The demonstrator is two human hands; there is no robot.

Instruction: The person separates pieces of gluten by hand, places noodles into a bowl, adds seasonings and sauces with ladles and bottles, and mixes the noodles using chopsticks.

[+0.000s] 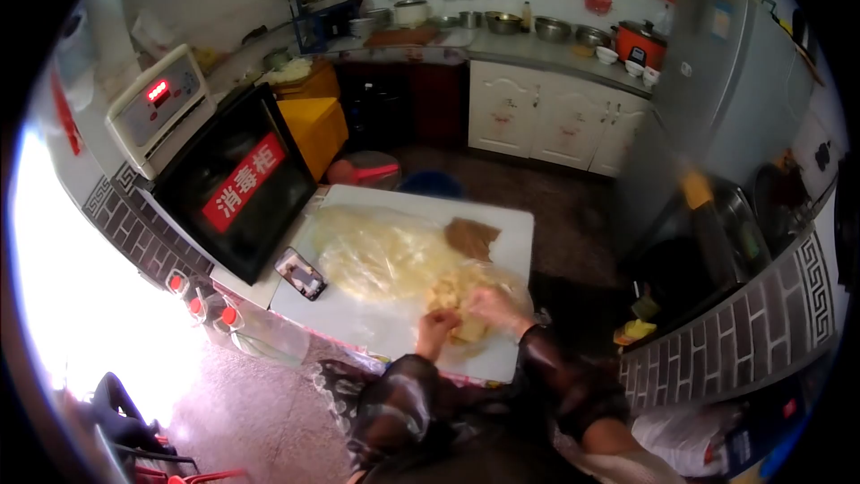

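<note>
Food pieces (446, 291) by table's (358, 315) near edge | left hand (435, 329), right hand (498, 307): fingers curled, cannot tell if gripping | spill risk: careless nudge edgeward

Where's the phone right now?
In the head view, the phone is on the left side of the white table, between the black-fronted cabinet and the clear bag, to the left of both hands.
</note>
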